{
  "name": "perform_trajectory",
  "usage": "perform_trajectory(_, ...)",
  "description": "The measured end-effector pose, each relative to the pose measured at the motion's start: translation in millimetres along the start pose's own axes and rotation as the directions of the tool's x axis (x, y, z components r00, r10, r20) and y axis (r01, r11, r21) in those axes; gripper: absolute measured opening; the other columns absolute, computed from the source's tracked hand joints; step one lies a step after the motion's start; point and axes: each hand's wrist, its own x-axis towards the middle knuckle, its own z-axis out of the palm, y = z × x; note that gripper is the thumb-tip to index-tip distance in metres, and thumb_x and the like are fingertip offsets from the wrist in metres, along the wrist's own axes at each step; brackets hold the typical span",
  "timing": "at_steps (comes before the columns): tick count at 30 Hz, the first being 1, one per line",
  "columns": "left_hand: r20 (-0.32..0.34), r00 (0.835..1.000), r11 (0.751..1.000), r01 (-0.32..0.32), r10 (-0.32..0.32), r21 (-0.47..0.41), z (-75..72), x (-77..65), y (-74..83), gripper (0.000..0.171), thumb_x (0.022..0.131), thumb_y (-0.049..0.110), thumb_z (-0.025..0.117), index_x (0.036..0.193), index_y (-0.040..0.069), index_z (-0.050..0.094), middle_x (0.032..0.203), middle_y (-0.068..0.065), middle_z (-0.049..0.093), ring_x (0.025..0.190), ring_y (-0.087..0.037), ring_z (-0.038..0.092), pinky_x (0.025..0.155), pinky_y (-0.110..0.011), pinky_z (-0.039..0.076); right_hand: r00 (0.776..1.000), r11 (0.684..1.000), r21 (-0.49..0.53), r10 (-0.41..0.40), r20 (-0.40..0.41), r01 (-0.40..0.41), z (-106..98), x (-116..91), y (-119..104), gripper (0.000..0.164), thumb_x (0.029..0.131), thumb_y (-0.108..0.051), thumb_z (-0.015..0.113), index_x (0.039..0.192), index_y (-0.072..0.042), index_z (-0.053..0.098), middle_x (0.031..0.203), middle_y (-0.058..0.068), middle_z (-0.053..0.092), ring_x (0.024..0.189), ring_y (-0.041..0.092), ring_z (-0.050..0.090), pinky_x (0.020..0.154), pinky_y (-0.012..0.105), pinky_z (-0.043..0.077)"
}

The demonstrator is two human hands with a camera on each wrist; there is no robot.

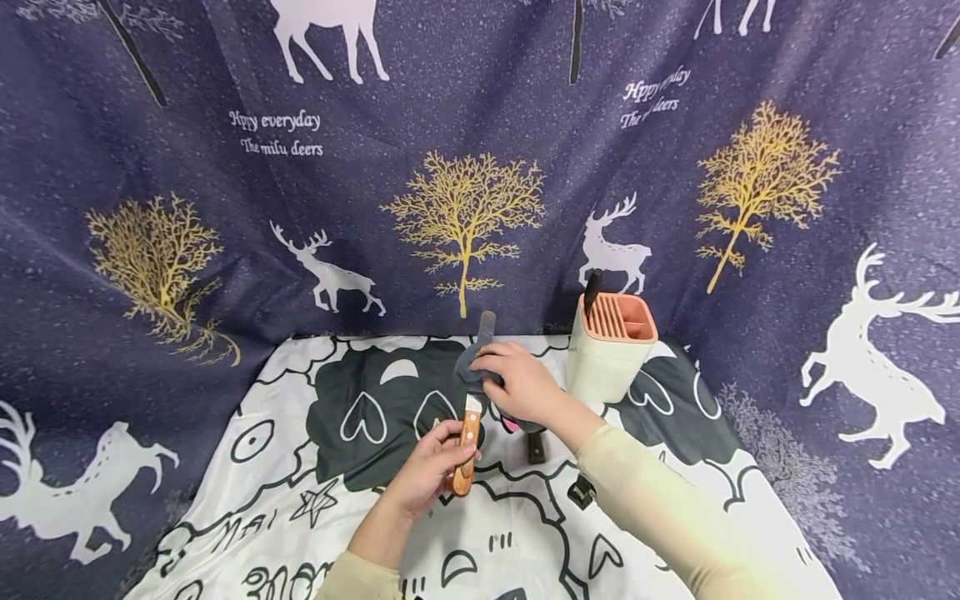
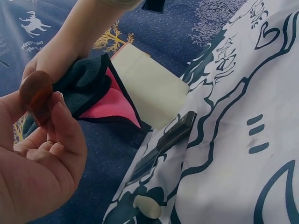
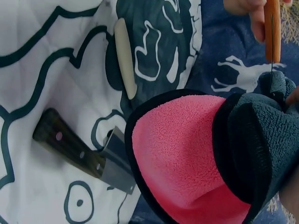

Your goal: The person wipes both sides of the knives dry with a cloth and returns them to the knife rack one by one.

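Note:
My left hand [image 1: 431,467] grips the orange-brown wooden handle [image 1: 470,427] of a knife, its blade pointing toward the back wall. My right hand [image 1: 521,383] holds a two-sided cloth [image 1: 468,367], dark grey-blue and pink, folded around the blade. The blade's rounded tip [image 1: 487,323] sticks out beyond the cloth. In the right wrist view, the cloth's pink side [image 3: 177,149] hangs open below the knife handle [image 3: 273,32]. In the left wrist view, the handle's butt [image 2: 36,91] shows between thumb and fingers; most of the blade is hidden.
A second knife with a dark riveted handle [image 3: 70,142] lies on the patterned sheet, partly behind the cloth. Near it lies a slim cream-coloured piece [image 3: 125,58]. A white knife block [image 1: 606,367] with a pink slotted top stands at the back right, a black handle [image 1: 592,290] rising from it.

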Motion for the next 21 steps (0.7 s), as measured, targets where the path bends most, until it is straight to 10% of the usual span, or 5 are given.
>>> perform_trajectory(21, 0.089, 0.995, 0.999, 0.036, -0.034, -0.015, 13.3, -9.2, -11.7, 0.044, 0.098, 0.009, 0.064, 0.136, -0.004, 0.045, 0.096, 0.006, 0.071, 0.077, -0.004, 0.066, 0.059, -0.021, 0.055, 0.983, 0.981, -0.075, 0.181, 0.016, -0.179, -8.5, -0.6, 48.2, 0.032, 0.097, -0.015, 0.06, 0.127, -0.014, 0.071, 0.133, 0.01, 0.067, 0.122, 0.034, 0.065, 0.106, 0.05, 0.052)
